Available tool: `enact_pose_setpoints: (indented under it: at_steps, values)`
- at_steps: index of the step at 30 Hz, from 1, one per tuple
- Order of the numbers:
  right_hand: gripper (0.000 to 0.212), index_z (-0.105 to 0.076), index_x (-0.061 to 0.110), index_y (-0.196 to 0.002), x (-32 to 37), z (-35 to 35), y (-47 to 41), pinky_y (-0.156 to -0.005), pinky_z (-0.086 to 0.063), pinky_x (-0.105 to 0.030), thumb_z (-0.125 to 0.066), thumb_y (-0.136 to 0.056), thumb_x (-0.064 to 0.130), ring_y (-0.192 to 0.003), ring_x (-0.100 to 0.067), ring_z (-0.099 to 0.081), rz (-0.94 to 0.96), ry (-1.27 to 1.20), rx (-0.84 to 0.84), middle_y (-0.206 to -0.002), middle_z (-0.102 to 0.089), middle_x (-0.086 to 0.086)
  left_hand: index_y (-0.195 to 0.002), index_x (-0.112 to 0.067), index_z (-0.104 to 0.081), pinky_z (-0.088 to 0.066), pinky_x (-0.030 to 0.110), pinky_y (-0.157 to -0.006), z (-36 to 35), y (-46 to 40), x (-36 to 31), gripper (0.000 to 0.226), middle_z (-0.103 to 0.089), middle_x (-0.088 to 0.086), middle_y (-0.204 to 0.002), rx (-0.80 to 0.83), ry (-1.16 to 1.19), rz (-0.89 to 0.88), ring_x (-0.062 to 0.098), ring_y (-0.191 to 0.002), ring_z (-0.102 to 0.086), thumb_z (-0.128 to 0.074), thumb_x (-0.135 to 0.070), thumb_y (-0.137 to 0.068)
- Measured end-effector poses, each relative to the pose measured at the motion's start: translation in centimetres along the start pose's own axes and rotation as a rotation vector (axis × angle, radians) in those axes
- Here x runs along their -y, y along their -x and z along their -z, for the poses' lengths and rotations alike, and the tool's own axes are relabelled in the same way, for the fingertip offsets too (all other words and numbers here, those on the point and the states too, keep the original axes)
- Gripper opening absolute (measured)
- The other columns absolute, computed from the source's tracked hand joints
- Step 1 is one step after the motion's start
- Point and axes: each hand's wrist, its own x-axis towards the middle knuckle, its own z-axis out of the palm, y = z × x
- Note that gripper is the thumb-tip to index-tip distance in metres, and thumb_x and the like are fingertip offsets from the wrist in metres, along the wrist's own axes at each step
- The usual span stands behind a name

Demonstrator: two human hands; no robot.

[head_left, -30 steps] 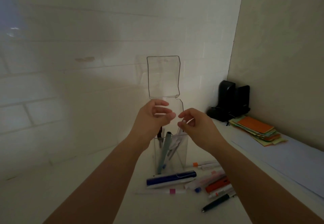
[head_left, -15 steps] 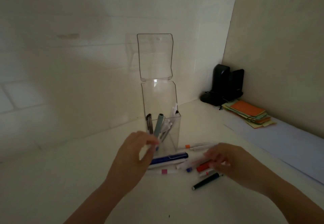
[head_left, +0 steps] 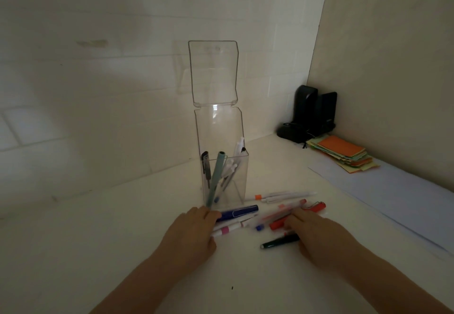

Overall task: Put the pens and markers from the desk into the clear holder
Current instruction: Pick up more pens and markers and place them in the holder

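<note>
The clear holder (head_left: 224, 178) stands upright mid-desk with its hinged lid (head_left: 213, 72) flipped up; several pens lean inside it. Loose pens lie in front of it. My left hand (head_left: 191, 231) rests palm down, fingertips on the left end of a blue marker (head_left: 239, 211), thumb below a white pen with a pink band (head_left: 227, 230). My right hand (head_left: 317, 233) lies over a red marker (head_left: 317, 207) and the rear of a dark green pen (head_left: 277, 242). White pens with an orange band (head_left: 282, 195) lie apart. Whether either hand grips is hidden.
The white desk (head_left: 98, 252) meets a brick wall behind and a beige panel on the right. A black device (head_left: 309, 114) sits in the corner, a stack of coloured paper notes (head_left: 344, 154) beside it, and a pale sheet (head_left: 393, 195) along the right side.
Both hands came down from the top of the holder to the loose pens on the desk. The right hand has slid further over the red marker.
</note>
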Motion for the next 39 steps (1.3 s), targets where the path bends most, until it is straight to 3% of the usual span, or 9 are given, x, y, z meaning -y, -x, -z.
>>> enact_pose_setpoints:
  at_steps: [4,10,12,15,20,23,29,33,39]
  values:
    - [0.032,-0.043,0.013,-0.124,0.5,0.3,-0.8,-0.099,-0.044,-0.036,-0.039,-0.093,0.013,-0.123,-0.024,-0.043,0.084,0.194,0.056,-0.136,-0.045,-0.007,-0.120,-0.012,-0.040,-0.043,0.029,-0.073,1.2,-1.1,-1.6,0.035,-0.055,0.007,-0.117,0.225,-0.156,0.054,0.022,-0.099,-0.055,-0.048,-0.018,-0.086]
    - [0.034,-0.042,0.015,-0.127,0.5,1.3,-0.8,-0.094,-0.044,-0.035,-0.044,-0.093,0.020,-0.116,-0.024,-0.049,0.197,0.196,0.179,-0.131,-0.051,-0.008,-0.123,-0.008,-0.039,-0.044,0.039,-0.091,1.3,-1.3,-1.9,0.032,-0.052,0.012,-0.127,0.366,-0.269,-0.005,0.028,-0.109,-0.054,-0.038,-0.022,-0.094]
    - [0.023,-0.047,0.021,-0.113,0.1,2.3,-0.4,-0.074,-0.046,-0.028,-0.044,-0.091,0.014,-0.094,-0.017,-0.056,0.161,0.020,0.117,-0.112,-0.059,-0.006,-0.120,-0.011,-0.039,-0.044,0.038,-0.089,1.9,-0.8,-1.8,0.032,-0.053,0.012,-0.125,0.381,-0.224,-0.022,0.028,-0.106,-0.054,-0.034,-0.028,-0.095]
    - [0.012,-0.047,0.030,-0.086,-0.7,5.9,0.1,-0.063,-0.041,-0.019,-0.045,-0.092,0.019,-0.069,-0.004,-0.054,0.107,-0.339,-0.127,-0.080,-0.057,0.008,-0.113,-0.012,-0.043,-0.045,0.036,-0.084,2.6,-0.4,-1.0,0.033,-0.056,0.011,-0.118,0.413,-0.182,-0.079,0.027,-0.100,-0.056,-0.029,-0.036,-0.095]
    - [0.012,-0.058,0.029,-0.081,-0.3,10.7,-1.2,-0.062,-0.047,-0.025,-0.055,-0.087,0.019,-0.057,-0.001,-0.058,0.167,-0.899,-0.485,-0.071,-0.061,0.003,-0.117,-0.010,-0.039,-0.044,0.042,-0.086,3.3,0.3,-0.4,0.030,-0.049,0.013,-0.124,0.486,-0.204,-0.151,0.032,-0.104,-0.053,-0.031,-0.029,-0.095]
    - [0.010,-0.061,0.024,-0.085,1.0,12.2,-2.9,-0.072,-0.053,-0.029,-0.053,-0.088,0.020,-0.072,-0.014,-0.062,0.177,-1.196,-0.661,-0.084,-0.066,-0.006,-0.115,-0.007,-0.041,-0.043,0.039,-0.086,3.7,0.1,-1.0,0.028,-0.053,0.016,-0.121,0.556,-0.173,-0.094,0.032,-0.104,-0.054,-0.037,-0.024,-0.094]
    - [0.007,-0.058,0.026,-0.087,4.1,13.0,-7.1,-0.062,-0.054,-0.012,-0.053,-0.090,0.023,-0.073,-0.009,-0.062,0.133,-1.215,-0.792,-0.081,-0.063,0.003,-0.081,-0.030,-0.038,-0.038,0.008,-0.055,9.6,-0.9,-1.1,0.013,-0.053,-0.009,-0.073,0.031,0.485,-0.012,-0.003,-0.058,-0.051,-0.041,-0.024,-0.093]
    - [0.017,-0.059,0.015,-0.103,5.3,11.5,-9.1,-0.059,-0.044,-0.011,-0.054,-0.089,0.024,-0.076,-0.003,-0.058,0.095,-1.053,-0.565,-0.089,-0.061,0.004,-0.082,-0.014,-0.045,-0.044,0.010,-0.052,13.1,-3.7,-0.6,0.012,-0.053,-0.002,-0.071,-0.407,0.753,0.005,-0.002,-0.054,-0.049,-0.038,-0.013,-0.092]
    - [0.021,-0.057,0.014,-0.105,5.7,10.4,-10.0,-0.067,-0.044,-0.014,-0.060,-0.085,0.018,-0.079,-0.010,-0.058,0.055,-1.016,-0.468,-0.089,-0.060,0.001,-0.087,-0.016,-0.041,-0.045,0.010,-0.052,14.2,-8.5,0.2,0.009,-0.052,-0.005,-0.076,-0.622,0.848,0.041,0.006,-0.061,-0.050,-0.038,-0.011,-0.094]
